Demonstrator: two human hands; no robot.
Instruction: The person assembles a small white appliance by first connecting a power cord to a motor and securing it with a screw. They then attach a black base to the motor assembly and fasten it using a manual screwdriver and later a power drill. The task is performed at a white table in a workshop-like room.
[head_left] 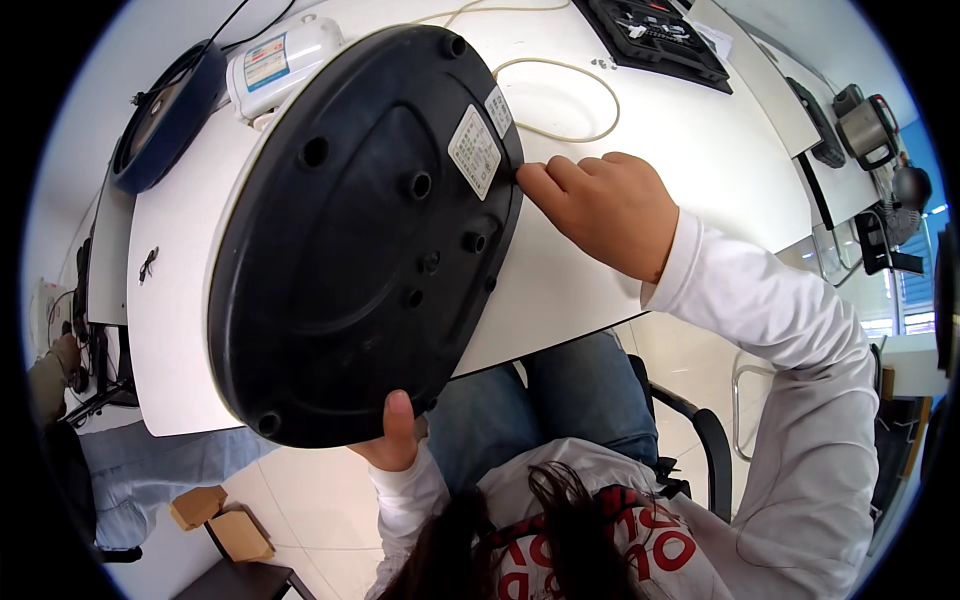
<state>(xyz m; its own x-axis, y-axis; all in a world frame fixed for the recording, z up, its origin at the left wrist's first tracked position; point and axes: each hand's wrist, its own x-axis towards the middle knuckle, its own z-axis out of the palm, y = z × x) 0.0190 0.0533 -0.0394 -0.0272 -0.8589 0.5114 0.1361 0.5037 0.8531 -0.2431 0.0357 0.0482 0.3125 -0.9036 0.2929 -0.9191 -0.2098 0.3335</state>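
A large black oval appliance base (350, 240) is tilted up over the table with its underside facing me. Round holes and stubs dot it, and two pale labels (474, 152) are stuck near its right edge. My left hand (397, 440) grips the bottom edge, its thumb on the black face and the other fingers mostly hidden behind. At the right edge, beside the labels, my right hand (612, 210) is closed, with its fingertips pinching the rim. Whatever lies behind the base is hidden.
Behind it on the white table (700, 160) are a white cylinder (285, 62) and a dark blue round part (170, 115). A beige cable (612, 100) loops nearby. An open black tool case (655, 40) lies far right. Another person's hand (66, 355) shows far left.
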